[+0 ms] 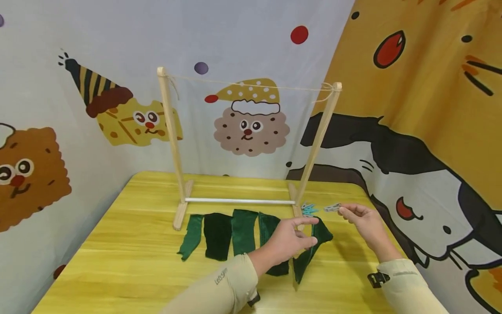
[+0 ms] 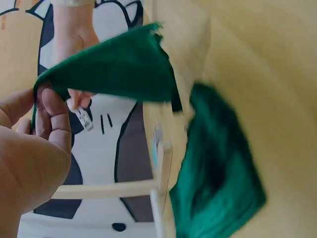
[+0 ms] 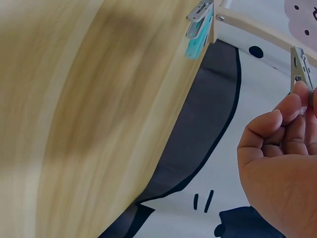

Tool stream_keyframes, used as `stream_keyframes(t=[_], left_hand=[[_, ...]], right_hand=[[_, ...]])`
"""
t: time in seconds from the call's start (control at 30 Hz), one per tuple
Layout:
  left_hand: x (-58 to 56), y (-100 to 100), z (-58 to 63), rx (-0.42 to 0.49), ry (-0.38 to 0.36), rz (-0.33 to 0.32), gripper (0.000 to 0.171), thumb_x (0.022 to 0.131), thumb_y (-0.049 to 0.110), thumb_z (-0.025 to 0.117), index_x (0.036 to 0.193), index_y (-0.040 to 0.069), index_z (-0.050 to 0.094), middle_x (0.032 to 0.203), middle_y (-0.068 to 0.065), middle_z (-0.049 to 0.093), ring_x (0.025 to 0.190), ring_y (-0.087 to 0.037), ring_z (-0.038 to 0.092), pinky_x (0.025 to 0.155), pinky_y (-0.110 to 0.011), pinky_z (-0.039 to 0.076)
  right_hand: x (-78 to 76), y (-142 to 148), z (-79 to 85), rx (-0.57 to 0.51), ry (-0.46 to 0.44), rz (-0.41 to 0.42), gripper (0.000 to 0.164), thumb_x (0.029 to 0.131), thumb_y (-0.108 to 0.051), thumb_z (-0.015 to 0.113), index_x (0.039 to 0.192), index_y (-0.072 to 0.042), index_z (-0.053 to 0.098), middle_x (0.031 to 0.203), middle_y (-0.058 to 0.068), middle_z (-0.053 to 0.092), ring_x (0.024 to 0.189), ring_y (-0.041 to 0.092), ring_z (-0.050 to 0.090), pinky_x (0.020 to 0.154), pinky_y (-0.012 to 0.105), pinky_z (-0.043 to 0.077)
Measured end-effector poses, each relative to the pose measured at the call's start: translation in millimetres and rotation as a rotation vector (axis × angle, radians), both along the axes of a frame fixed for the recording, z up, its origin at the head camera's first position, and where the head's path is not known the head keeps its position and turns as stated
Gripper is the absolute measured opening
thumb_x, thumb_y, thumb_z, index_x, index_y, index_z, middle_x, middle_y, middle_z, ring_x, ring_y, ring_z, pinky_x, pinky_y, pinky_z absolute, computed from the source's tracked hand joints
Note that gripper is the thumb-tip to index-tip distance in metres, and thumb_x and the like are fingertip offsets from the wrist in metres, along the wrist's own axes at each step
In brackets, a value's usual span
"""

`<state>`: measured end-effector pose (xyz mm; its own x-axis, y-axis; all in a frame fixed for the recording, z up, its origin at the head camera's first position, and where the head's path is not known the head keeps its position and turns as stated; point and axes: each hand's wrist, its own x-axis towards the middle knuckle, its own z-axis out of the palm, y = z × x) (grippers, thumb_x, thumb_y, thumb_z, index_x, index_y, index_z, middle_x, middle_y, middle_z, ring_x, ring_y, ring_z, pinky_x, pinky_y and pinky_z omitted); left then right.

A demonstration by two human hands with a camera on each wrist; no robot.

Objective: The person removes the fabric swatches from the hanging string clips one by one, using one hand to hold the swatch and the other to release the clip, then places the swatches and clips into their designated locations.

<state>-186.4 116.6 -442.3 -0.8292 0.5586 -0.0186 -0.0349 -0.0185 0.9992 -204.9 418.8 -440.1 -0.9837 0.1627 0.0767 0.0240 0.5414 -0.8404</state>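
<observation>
My left hand (image 1: 284, 242) pinches a dark green piece of cloth (image 2: 119, 69) by one edge, and the cloth hangs from the fingers. Between the fingertips of my right hand (image 1: 366, 224) is a silvery clothespin (image 3: 299, 64), held out to the right of the cloth. Several teal and grey clothespins (image 1: 308, 210) lie in a small pile by the right foot of a wooden stand (image 1: 317, 135). Below and left of my left hand, more green cloth pieces (image 1: 218, 235) lie side by side on the table, some partly hidden by that hand and sleeve.
A thin string (image 1: 235, 83) is tied between the tops of the stand's two posts. A white rod (image 1: 239, 201) joins the posts low down. The yellow wood-grain table (image 1: 129, 244) backs onto a curtain (image 1: 129, 26) with cartoon prints.
</observation>
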Motion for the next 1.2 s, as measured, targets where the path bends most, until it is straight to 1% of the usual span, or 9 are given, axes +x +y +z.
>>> stream_keyframes(t=[0.17, 0.27, 0.37, 0.47, 0.57, 0.63, 0.77, 0.83, 1.2], left_hand=[[-11.6, 1.7, -19.9, -0.01, -0.05, 0.096, 0.047, 0.098, 0.01, 0.079, 0.139, 0.03, 0.072, 0.124, -0.015, 0.076, 0.071, -0.014, 0.073, 0.061, -0.027, 0.047], [-23.4, 0.3, -35.2, -0.206, 0.069, 0.152, 0.047, 0.099, 0.007, 0.075, 0.144, 0.02, 0.07, 0.101, -0.024, 0.077, 0.051, -0.011, 0.056, 0.052, -0.025, 0.039], [-32.1, -0.9, -46.3, -0.386, 0.195, 0.138, 0.047, 0.101, 0.005, 0.072, 0.147, 0.012, 0.066, 0.099, -0.027, 0.077, 0.042, -0.011, 0.037, 0.049, -0.024, 0.036], [-37.3, 0.8, -52.1, -0.441, 0.256, 0.1, 0.047, 0.101, 0.005, 0.072, 0.147, 0.01, 0.065, 0.117, -0.018, 0.077, 0.046, -0.01, 0.039, 0.054, -0.024, 0.039], [-38.2, 4.4, -53.8, -0.481, 0.311, 0.075, 0.047, 0.101, 0.007, 0.074, 0.147, 0.01, 0.066, 0.096, -0.011, 0.076, 0.054, -0.008, 0.047, 0.059, -0.024, 0.042], [-36.5, 6.5, -53.7, -0.514, 0.361, 0.075, 0.047, 0.1, 0.01, 0.075, 0.146, 0.01, 0.066, 0.107, -0.008, 0.078, 0.064, -0.01, 0.058, 0.068, -0.027, 0.051], [-32.7, 8.5, -53.5, -0.58, 0.441, 0.074, 0.048, 0.101, 0.015, 0.075, 0.147, 0.011, 0.065, 0.145, -0.01, 0.067, 0.119, -0.024, 0.071, 0.1, -0.041, 0.06], [-32.1, 8.7, -53.5, -0.592, 0.458, 0.072, 0.047, 0.102, 0.017, 0.075, 0.148, 0.012, 0.065, 0.16, -0.011, 0.056, 0.144, -0.033, 0.057, 0.109, -0.047, 0.056], [-31.7, 2.8, -52.1, -0.378, 0.407, 0.168, 0.046, 0.101, 0.013, 0.075, 0.147, 0.011, 0.065, 0.163, -0.014, 0.049, 0.12, -0.033, 0.068, 0.085, -0.032, 0.06]], right_hand=[[0.9, 2.9, -3.6, -0.02, 0.01, 0.008, 0.048, 0.105, -0.042, 0.069, 0.129, 0.0, 0.074, 0.098, -0.016, 0.077, 0.089, 0.005, 0.066, 0.077, 0.024, 0.055], [0.5, 3.2, -6.6, -0.028, -0.001, 0.006, 0.049, 0.105, -0.041, 0.069, 0.13, 0.0, 0.073, 0.097, -0.017, 0.076, 0.088, 0.004, 0.065, 0.077, 0.024, 0.055], [-0.7, 2.0, -9.7, -0.022, -0.021, 0.008, 0.05, 0.104, -0.043, 0.07, 0.132, -0.001, 0.073, 0.098, -0.017, 0.075, 0.089, 0.004, 0.064, 0.078, 0.023, 0.055], [-1.4, 0.1, -11.8, -0.019, -0.031, 0.01, 0.051, 0.104, -0.044, 0.07, 0.133, -0.003, 0.073, 0.101, -0.016, 0.077, 0.09, 0.004, 0.065, 0.08, 0.023, 0.056], [-0.8, -1.7, -12.7, -0.019, -0.033, 0.012, 0.049, 0.104, -0.043, 0.07, 0.133, -0.003, 0.074, 0.104, -0.015, 0.078, 0.092, 0.005, 0.066, 0.081, 0.023, 0.057], [0.1, -3.0, -12.9, -0.012, -0.041, 0.01, 0.049, 0.104, -0.044, 0.07, 0.132, -0.004, 0.074, 0.106, -0.013, 0.078, 0.094, 0.006, 0.067, 0.082, 0.023, 0.057], [2.1, -3.8, -14.6, 0.014, -0.048, 0.014, 0.05, 0.103, -0.048, 0.07, 0.128, -0.005, 0.076, 0.107, -0.013, 0.078, 0.099, 0.01, 0.069, 0.085, 0.024, 0.058], [2.9, -3.4, -16.2, 0.021, -0.049, 0.013, 0.051, 0.102, -0.05, 0.07, 0.126, -0.006, 0.077, 0.107, -0.014, 0.078, 0.1, 0.01, 0.069, 0.086, 0.024, 0.058], [3.4, -4.3, -19.9, 0.018, -0.085, 0.015, 0.051, 0.101, -0.051, 0.071, 0.126, -0.007, 0.077, 0.109, -0.011, 0.08, 0.106, 0.015, 0.07, 0.094, 0.03, 0.059]])
